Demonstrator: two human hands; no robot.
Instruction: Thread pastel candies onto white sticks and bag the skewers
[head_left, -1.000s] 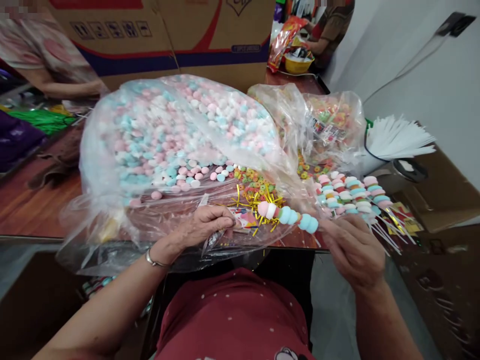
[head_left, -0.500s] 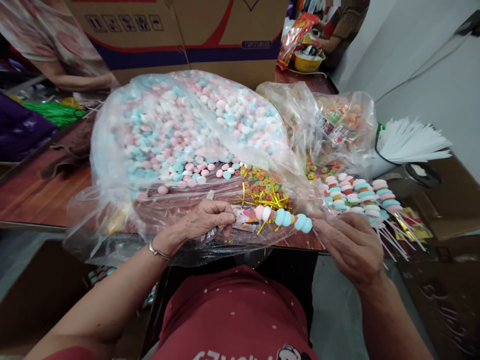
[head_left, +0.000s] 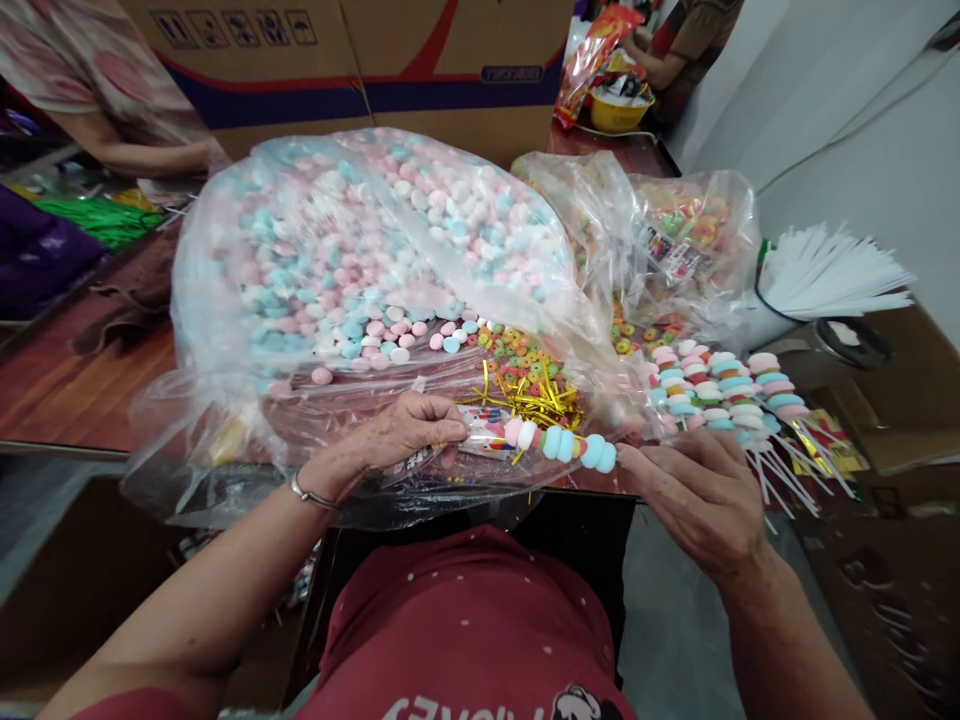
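My left hand [head_left: 409,432] is closed in a pinch on the end of a small printed plastic bag [head_left: 484,428]. From the bag's other end reaches a marshmallow skewer [head_left: 568,444], with pink, white and blue marshmallows and small coloured rings between them. My right hand [head_left: 694,490] pinches the skewer's far end, just past the last blue marshmallow; its stick is mostly hidden by the fingers. Gold twist ties [head_left: 541,398] lie in a heap just behind the skewer, beside loose gummy rings [head_left: 521,355]. More finished skewers [head_left: 720,385] are stacked by my right hand.
A big clear bag of marshmallows [head_left: 360,230] fills the table's middle, with a bag of gummy rings [head_left: 694,215] to its right. White sticks [head_left: 832,275] stand in a container at right. A large carton [head_left: 360,70] stands behind. Two other people are at work farther back.
My right hand has come slightly left toward my left hand, carrying the skewer closer to the bag. The camera view has shifted a little.
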